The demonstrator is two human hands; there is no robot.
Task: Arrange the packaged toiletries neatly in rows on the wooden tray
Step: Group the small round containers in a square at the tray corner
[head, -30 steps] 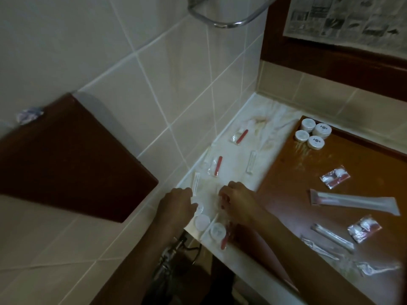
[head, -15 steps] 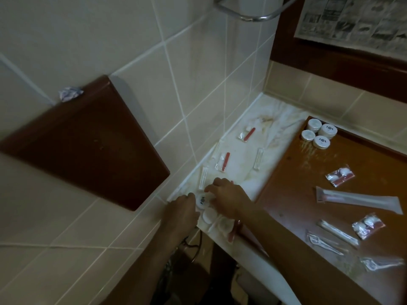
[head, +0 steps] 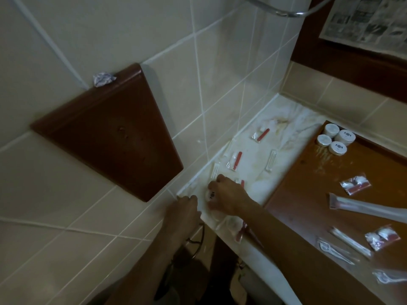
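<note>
A: OK, right hand (head: 226, 198) is down on the tabletop (head: 253, 168), fingers curled round a small round white container (head: 209, 194) w/ a dark mark on its lid. Looks like a pickup in progress.

B: And the left hand (head: 186, 209)?

A: Sitting at the tabletop's near-left corner, just beside the right. Can't tell if it's holding anything; fingers are turned away from the camera.

B: So which step is this?

A: I'd say gathering strays. The wooden tray (head: 308, 194) is off to the right, w/ a cluster of round containers (head: 335, 139) at its far corner and a long sachet (head: 370, 209), small packets (head: 354, 184) and thin wrapped sticks (head: 350, 238) strewn loosely. Not rows yet.

B: Still stuff off the tray?

A: Plenty. Red-striped packets (head: 235, 160) and slim clear sachets (head: 271, 160) lie on the white cloth by the wall, apart from each other. More whitish bits sit under the right wrist, too dim to name.

B: Next move?

A: Prob. lift the container clear, carry it right across the tray edge, set it by the other round ones. Needs a firm pinch; it's small, smooth.
</note>
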